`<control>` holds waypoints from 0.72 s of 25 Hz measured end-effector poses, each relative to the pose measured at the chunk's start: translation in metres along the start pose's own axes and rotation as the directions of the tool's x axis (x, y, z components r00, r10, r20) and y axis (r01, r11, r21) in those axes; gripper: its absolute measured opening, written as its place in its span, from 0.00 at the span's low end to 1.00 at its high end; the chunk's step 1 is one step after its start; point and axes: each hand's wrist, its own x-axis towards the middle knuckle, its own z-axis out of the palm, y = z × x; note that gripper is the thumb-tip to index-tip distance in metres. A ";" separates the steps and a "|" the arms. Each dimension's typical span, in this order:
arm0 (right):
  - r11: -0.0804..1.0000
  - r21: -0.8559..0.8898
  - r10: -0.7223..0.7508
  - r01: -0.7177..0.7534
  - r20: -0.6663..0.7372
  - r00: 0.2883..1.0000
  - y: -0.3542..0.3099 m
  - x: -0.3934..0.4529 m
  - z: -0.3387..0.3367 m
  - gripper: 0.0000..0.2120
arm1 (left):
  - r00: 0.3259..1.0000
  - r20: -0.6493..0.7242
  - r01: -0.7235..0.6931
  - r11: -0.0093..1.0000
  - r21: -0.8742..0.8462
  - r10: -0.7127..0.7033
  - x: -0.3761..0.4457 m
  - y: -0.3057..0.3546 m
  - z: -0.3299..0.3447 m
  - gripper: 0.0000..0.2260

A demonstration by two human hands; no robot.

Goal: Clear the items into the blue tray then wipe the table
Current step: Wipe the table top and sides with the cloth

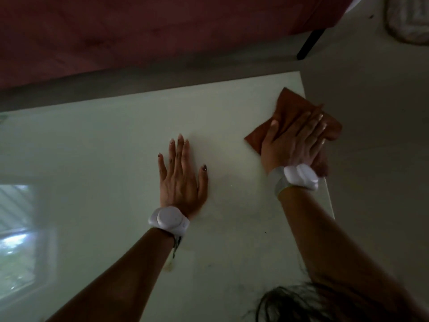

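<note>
An orange-brown cloth (287, 105) lies on the white glossy table (116, 147) at its far right corner, partly hanging over the right edge. My right hand (294, 140) presses flat on the cloth with straight fingers. My left hand (182, 175) rests flat on the bare tabletop near the middle, fingers spread and holding nothing. Both wrists wear white bands. The blue tray is not in view.
A dark red sofa (139, 31) stands beyond the table's far edge, with a black leg (310, 44) at its right end. Pale floor lies right of the table. A window reflection (16, 228) shows on the tabletop at left. Hair (301, 303) hangs into the bottom of the view.
</note>
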 end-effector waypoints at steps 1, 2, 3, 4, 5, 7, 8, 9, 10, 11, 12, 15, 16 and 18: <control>1.000 -0.015 -0.019 0.019 0.000 1.000 0.003 -0.016 -0.004 0.35 | 1.000 -0.001 -0.005 1.000 0.002 0.005 -0.001 0.001 0.001 0.30; 0.998 -0.016 -0.064 0.064 0.009 0.998 0.004 -0.034 -0.007 0.34 | 1.000 -0.008 -0.009 1.000 0.014 0.009 -0.001 0.002 0.002 0.30; 0.992 0.001 -0.125 0.125 0.029 0.992 0.003 -0.053 -0.008 0.34 | 1.000 -0.019 -0.007 0.999 0.031 0.008 0.000 0.001 0.003 0.30; 0.979 0.026 -0.205 0.204 0.052 0.977 0.005 -0.073 -0.011 0.33 | 0.999 -0.037 -0.009 0.999 0.048 0.011 -0.002 0.003 0.003 0.30; 0.950 0.044 -0.312 0.309 0.090 0.946 0.006 -0.092 -0.013 0.33 | 0.998 -0.056 -0.015 0.998 0.063 0.018 -0.004 0.004 0.002 0.30; 0.833 0.054 -0.552 0.551 0.158 0.819 0.017 -0.120 -0.017 0.32 | 0.995 -0.093 -0.021 0.998 0.061 0.027 -0.014 0.009 -0.002 0.29; 0.759 0.074 -0.648 0.647 0.180 0.740 0.029 -0.125 -0.020 0.32 | 0.995 -0.095 -0.023 0.999 0.045 0.027 -0.025 0.015 -0.004 0.29; 0.690 0.093 -0.721 0.718 0.187 0.668 0.041 -0.122 -0.022 0.31 | 0.996 -0.086 -0.037 0.999 0.021 0.039 -0.036 0.023 -0.006 0.30; 0.641 0.096 -0.762 0.761 0.195 0.618 0.053 -0.114 -0.024 0.30 | 0.995 -0.068 -0.067 0.998 -0.010 0.066 -0.050 0.034 -0.005 0.30; 0.624 0.079 -0.773 0.777 0.206 0.600 0.066 -0.105 -0.027 0.30 | 0.992 -0.044 -0.115 0.993 -0.032 0.114 -0.066 0.045 -0.004 0.29; 0.632 0.048 -0.762 0.774 0.220 0.609 0.075 -0.091 -0.028 0.31 | 0.987 -0.017 -0.162 0.986 -0.042 0.162 -0.080 0.054 0.000 0.29; 0.739 -0.025 -0.648 0.674 0.247 0.720 0.089 -0.047 -0.031 0.33 | 0.982 0.042 -0.179 0.981 -0.077 0.182 -0.102 0.062 0.016 0.29; 0.797 -0.023 -0.579 0.604 0.260 0.773 0.091 -0.036 -0.030 0.34 | 0.986 0.040 -0.159 0.984 -0.084 0.163 -0.103 0.061 0.018 0.30; 0.942 0.054 -0.332 0.330 0.287 0.899 0.095 -0.028 -0.028 0.35 | 0.987 0.042 -0.153 0.984 -0.090 0.157 -0.101 0.058 0.017 0.30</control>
